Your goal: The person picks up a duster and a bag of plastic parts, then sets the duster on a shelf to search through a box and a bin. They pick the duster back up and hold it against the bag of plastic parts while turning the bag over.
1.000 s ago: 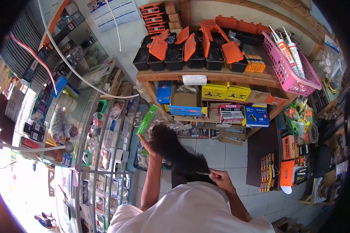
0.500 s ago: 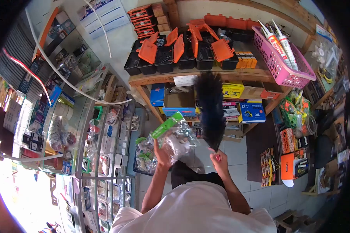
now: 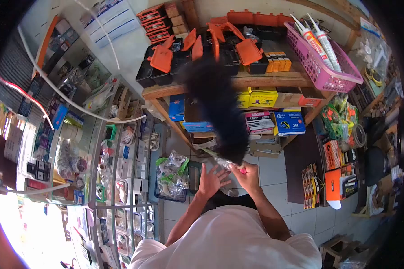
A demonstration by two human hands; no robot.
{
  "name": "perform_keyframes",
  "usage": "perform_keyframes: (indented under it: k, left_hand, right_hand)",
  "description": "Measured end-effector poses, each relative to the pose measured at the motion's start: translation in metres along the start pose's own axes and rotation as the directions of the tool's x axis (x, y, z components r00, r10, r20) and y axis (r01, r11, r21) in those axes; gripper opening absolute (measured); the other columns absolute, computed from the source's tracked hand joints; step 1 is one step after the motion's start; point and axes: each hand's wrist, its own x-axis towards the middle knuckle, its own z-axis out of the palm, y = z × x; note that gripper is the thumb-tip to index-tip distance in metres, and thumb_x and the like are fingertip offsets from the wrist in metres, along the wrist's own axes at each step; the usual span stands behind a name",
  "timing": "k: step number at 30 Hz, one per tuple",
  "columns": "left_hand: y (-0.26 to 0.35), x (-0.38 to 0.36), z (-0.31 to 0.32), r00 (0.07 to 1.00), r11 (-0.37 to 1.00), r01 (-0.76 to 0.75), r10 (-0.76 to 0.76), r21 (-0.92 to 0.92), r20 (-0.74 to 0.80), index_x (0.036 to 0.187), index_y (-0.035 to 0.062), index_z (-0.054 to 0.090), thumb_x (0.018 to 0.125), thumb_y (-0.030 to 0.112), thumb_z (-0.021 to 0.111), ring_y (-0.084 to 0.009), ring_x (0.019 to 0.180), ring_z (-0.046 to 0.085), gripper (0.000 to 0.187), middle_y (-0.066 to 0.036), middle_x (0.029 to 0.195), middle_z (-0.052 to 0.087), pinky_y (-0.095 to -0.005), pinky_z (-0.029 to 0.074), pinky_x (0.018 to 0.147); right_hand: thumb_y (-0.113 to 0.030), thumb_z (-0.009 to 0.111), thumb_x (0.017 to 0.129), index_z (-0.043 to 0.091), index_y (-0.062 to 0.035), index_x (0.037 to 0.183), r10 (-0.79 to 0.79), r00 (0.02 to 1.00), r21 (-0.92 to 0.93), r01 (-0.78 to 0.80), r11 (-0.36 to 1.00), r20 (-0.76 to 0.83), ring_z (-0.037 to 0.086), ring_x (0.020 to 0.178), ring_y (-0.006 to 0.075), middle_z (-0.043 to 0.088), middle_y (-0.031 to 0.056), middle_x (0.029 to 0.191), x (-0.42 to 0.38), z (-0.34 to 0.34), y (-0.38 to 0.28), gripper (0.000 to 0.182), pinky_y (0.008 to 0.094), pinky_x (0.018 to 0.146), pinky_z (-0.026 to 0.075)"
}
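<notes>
My right hand [image 3: 248, 177] is closed around the pink handle of a dark feather duster [image 3: 217, 105]. The duster tilts up and left, its bristles blurred in front of the wooden shelf. A clear plastic bag [image 3: 217, 157] shows nearly edge-on beside the duster's base, against my right hand; it seems pinched there with the handle. Fingers spread and palm turned up, my left hand [image 3: 211, 181] holds nothing, just left of my right hand. A dark basket [image 3: 169, 197] on the left holds several plastic packets [image 3: 174, 172] with green labels.
On the wooden shelf [image 3: 274, 82] stand black boxes with orange lids [image 3: 160, 58] and a pink basket [image 3: 330, 80] of sealant tubes. Coloured cartons [image 3: 289, 123] fill the level below. A glass display case [image 3: 90, 148] runs along my left. Tiled floor [image 3: 274, 172] lies underneath.
The bag has passed from my left hand to beside my right, and my left hand has opened. The duster's head has swung left and tilted. The view has shifted slightly.
</notes>
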Motion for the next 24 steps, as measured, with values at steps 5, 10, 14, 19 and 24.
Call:
perform_keyframes:
  k: [5,10,14,19,24]
  left_hand:
    - [-0.011,0.011,-0.010,0.971,0.964,-0.198,0.168,0.177,0.170,0.128,0.0078,0.045,0.089,0.051,0.050,-0.0274,0.111,0.050,0.058,-0.014,0.117,0.055,-0.0479,0.035,0.100]
    - [0.003,0.032,-0.043,0.981,0.987,-0.086,0.107,-0.134,0.160,0.114,0.0074,0.054,0.096,0.038,0.048,-0.0216,0.095,0.059,0.037,-0.010,0.100,0.062,-0.0402,0.045,0.092]
    - [0.011,0.051,-0.071,0.830,0.941,-0.334,0.319,-0.052,0.458,0.122,0.0083,0.050,0.096,0.038,0.045,-0.0271,0.106,0.055,0.040,-0.009,0.112,0.059,-0.0445,0.041,0.098]
    - [0.050,0.006,0.018,0.832,0.924,-0.041,0.243,-0.380,0.500,0.127,0.0113,0.052,0.095,0.052,0.034,-0.0321,0.106,0.059,0.054,-0.010,0.123,0.059,-0.0529,0.044,0.094]
    - [0.073,-0.008,0.049,0.883,0.907,-0.344,0.400,-0.241,0.244,0.130,0.0102,0.050,0.095,0.055,0.032,-0.0327,0.116,0.053,0.059,-0.012,0.131,0.054,-0.0523,0.041,0.099]
  right_hand:
    - [-0.012,0.069,0.071,0.062,-0.0115,0.068,-0.339,0.920,-0.290,0.385,0.876,0.196,0.060,0.052,0.0274,0.061,0.0065,0.061,-0.012,-0.001,-0.001,0.008,0.0367,0.046,0.046]
    - [-0.021,0.075,0.071,0.068,-0.0156,0.086,-0.301,0.877,-0.316,0.426,0.847,0.375,0.063,0.058,0.0244,0.065,0.0045,0.067,-0.045,0.005,0.015,0.018,0.0361,0.051,0.050]
    - [-0.041,0.071,0.080,0.065,-0.0195,0.112,-0.133,0.911,-0.080,0.177,0.981,0.390,0.067,0.069,0.0239,0.068,0.0047,0.076,-0.062,-0.010,0.007,0.039,0.0346,0.058,0.051]
    - [-0.027,0.061,0.090,0.060,-0.0066,0.111,0.319,0.910,0.015,-0.335,0.942,0.266,0.058,0.059,0.0193,0.061,0.0101,0.068,-0.087,-0.045,0.033,0.029,0.0309,0.056,0.045]
    - [-0.022,0.057,0.091,0.059,-0.0041,0.106,0.319,0.913,-0.066,-0.313,0.947,0.255,0.051,0.056,0.0178,0.054,0.0102,0.064,-0.100,-0.067,0.029,0.024,0.0306,0.055,0.043]
